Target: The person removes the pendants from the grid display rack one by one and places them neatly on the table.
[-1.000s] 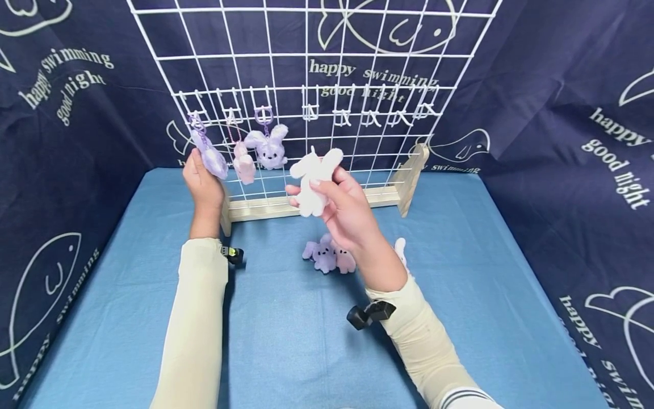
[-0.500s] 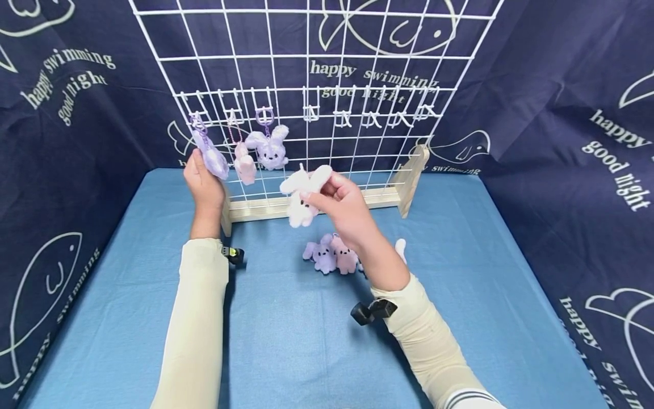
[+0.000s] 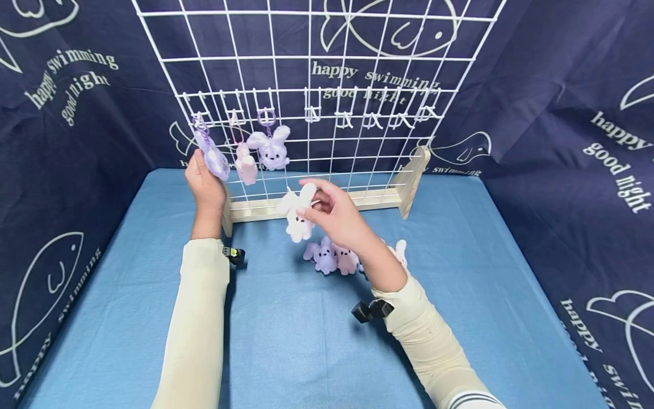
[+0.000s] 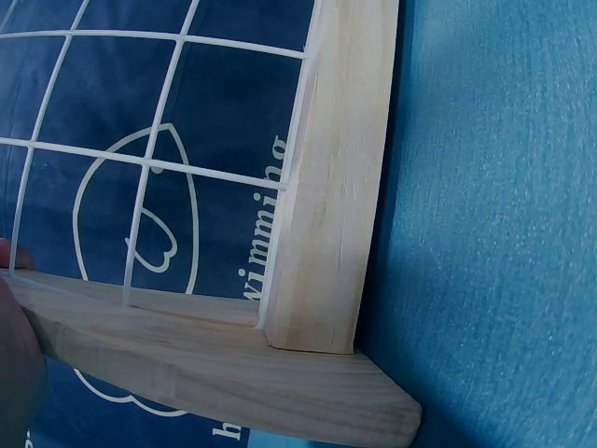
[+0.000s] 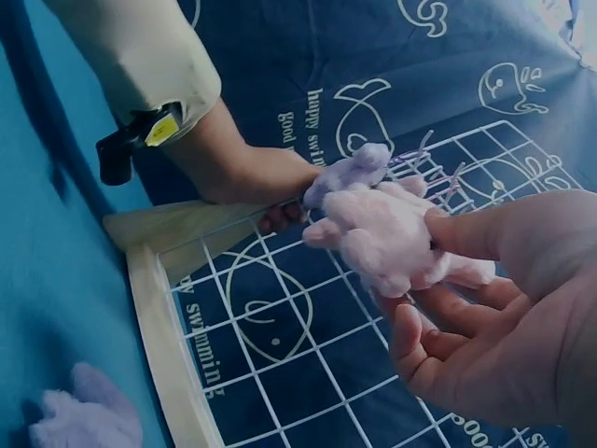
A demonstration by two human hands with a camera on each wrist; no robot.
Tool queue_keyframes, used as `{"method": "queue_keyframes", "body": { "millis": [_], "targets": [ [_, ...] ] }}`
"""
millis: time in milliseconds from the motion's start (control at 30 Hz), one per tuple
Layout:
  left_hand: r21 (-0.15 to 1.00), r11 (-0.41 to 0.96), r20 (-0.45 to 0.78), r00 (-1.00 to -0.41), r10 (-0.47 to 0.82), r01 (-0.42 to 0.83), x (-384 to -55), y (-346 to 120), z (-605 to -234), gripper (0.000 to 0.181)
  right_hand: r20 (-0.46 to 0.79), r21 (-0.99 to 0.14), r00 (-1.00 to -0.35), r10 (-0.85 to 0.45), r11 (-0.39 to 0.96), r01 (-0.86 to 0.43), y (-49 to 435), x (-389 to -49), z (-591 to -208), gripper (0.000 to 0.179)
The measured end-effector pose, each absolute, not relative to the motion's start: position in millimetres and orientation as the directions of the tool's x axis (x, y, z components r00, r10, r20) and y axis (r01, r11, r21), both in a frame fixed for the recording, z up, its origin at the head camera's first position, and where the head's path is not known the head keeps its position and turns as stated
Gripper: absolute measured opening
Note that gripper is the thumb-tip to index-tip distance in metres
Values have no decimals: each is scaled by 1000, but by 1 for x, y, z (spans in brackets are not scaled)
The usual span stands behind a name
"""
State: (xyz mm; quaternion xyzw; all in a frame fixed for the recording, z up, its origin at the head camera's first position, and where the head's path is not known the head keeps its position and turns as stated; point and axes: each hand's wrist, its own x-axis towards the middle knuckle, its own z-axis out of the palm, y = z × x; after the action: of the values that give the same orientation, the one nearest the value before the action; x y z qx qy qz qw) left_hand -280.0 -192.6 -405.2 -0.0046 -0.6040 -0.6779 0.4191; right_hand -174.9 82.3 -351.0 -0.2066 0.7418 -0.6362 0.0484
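My right hand [image 3: 339,218] pinches a white bunny plush keychain [image 3: 298,225] between thumb and fingers, in front of the rack's bottom rail. The bunny's face shows beside my thumb, ears up. In the right wrist view the thumb [image 5: 466,233] presses on the plush [image 5: 378,243]. My left hand [image 3: 204,184] grips the wooden side stand [image 4: 224,369] at the rack's left end, fingers curled round its edge. Close above it a purple plush keychain [image 3: 216,163] hangs sideways from a hook. To its right hang a pink plush [image 3: 246,165] and a purple bunny [image 3: 272,153].
The white wire grid [image 3: 352,139] stands on wooden feet [image 3: 411,179], with several white hooks [image 3: 373,120] bare on its right side. On the blue cloth [image 3: 286,329] sit a purple plush [image 3: 325,257], a pink one [image 3: 346,261] and a white one [image 3: 400,251], partly behind my right forearm.
My right hand has lowered the white bunny and moved it slightly left, turning it so its face shows. My left hand has kept its hold on the rack.
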Motion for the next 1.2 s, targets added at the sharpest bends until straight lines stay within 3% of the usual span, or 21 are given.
{"method": "queue_keyframes", "body": {
  "millis": [300, 1200],
  "targets": [
    [809, 70, 516, -649, -559, 583, -279, -192, -405, 45, 168, -939, -909, -382, 220, -266, 83, -176, -358, 36],
    [813, 64, 508, -652, -562, 578, -281, -192, -405, 45, 14, -893, -890, -455, 394, -216, 86, -175, -370, 26]
  ]
}}
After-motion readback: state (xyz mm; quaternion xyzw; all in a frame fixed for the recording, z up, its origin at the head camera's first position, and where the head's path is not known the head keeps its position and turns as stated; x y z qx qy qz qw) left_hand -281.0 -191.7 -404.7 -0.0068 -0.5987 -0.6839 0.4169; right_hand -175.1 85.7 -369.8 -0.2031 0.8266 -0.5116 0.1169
